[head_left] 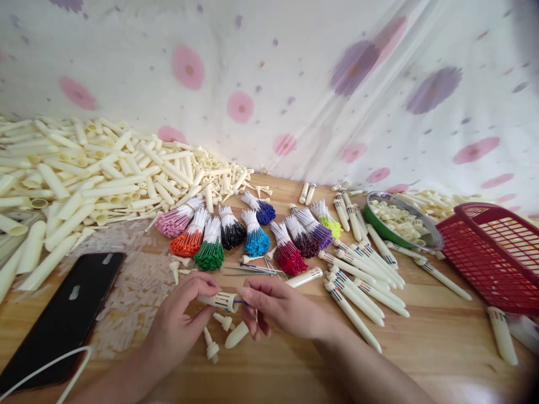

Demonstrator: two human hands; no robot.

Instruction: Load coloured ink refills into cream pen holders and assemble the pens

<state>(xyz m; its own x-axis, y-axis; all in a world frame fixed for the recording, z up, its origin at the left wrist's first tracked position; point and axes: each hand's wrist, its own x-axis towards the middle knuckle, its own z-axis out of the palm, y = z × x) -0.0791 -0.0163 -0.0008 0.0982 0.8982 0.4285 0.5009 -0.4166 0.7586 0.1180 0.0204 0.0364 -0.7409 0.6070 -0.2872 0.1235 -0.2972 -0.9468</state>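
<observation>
- From my end of the head camera, the left hand [183, 314] is pinching a short cream pen tube [219, 301], thumb and fingers closed around it, its open mouth turned to the right.
- The right hand [275, 303] has a thin blue stick [240, 302] nipped between thumb and finger, right at that mouth. Can't tell how deep the tip sits.
- So the tube is up over the middle of the bench [290, 365], well short of the back edge by the flowery curtain [240, 45].
- My read on the step: threading the blue stick into the tube. I'd say the next move calls for a steady left pinch and a straight, gentle push; come in crooked and that thin stick could bend.
- Just beyond the hands, bunches of coloured sticks, like the green bundle [209, 247] and the red bundle [287, 249], fan out toward the back edge.
- Left side: heap of cream tubes [84, 174], black phone [63, 320].
- Right side: pens [353, 314], green bowl [374, 225], red basket [480, 269].
</observation>
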